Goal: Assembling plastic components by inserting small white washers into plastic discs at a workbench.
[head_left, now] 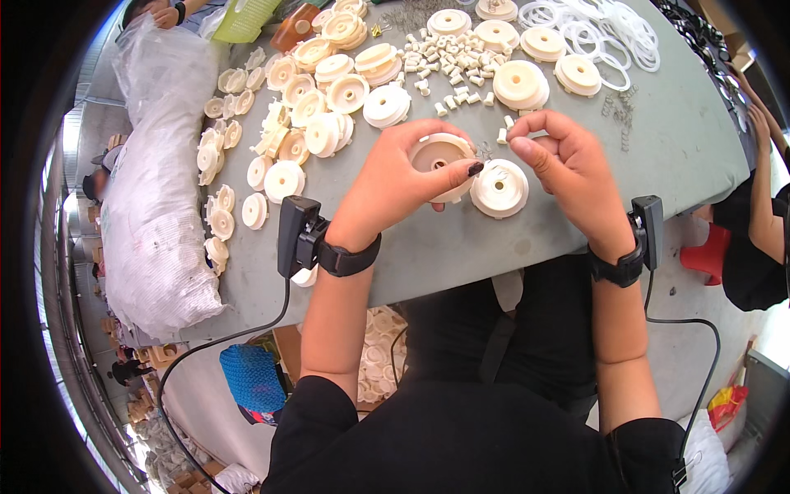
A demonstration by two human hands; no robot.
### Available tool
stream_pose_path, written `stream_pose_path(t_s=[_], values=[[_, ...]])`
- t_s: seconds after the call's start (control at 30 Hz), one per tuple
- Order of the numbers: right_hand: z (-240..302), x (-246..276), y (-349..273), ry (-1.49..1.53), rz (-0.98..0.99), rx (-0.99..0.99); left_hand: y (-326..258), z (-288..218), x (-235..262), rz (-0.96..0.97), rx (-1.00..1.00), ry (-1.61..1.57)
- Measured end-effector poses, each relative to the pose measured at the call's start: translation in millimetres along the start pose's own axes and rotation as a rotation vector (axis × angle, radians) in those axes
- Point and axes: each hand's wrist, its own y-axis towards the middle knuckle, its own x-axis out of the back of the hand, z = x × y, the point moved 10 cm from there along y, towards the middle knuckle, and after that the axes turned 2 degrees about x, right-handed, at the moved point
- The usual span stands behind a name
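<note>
We see a round cream plastic cup held up just above the table's near half, tilted so that its hollow side and central hub show. The left hand grips it, thumb over the near rim and fingers round the far side. The right hand is beside it, thumb and forefinger drawn together; we cannot tell whether something small is pinched there. A wire spring shows faintly between the hands.

We judge the step in hand to be fine handwork at the cup, the left hand steadying and the right working with its fingertips. The next move, as we read it, calls for an unmoving cup and a light, precise pinch.

Just beside the cup, a flanged disc lies on the grey-green table. Beyond the hands we find a heap of small spool-shaped pegs, more flanged discs, and loose springs to the right. White rings pile up at the far side. On our left are stacked cream wheels and a bulky white sack; at right a co-worker's forearm shows.
</note>
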Motion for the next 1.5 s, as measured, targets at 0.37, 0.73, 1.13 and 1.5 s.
stream_pose_path(t_s=[0.37,0.73,1.13,1.5], values=[[1,-13,3,-0.301,0.089,0.039,-1,-3,1,-0.001,-0.126,-0.169],[2,-24,-1,-0.18,0.227,0.036,-5,-3,-4,0.11,-0.14,-0.356],[11,-7,-5,0.057,0.037,0.196,-5,4,-14,0.17,-0.062,-0.377],[30,-11,-15,-0.298,-0.02,0.353,-1,6,-7,0.141,-0.049,-0.47]])
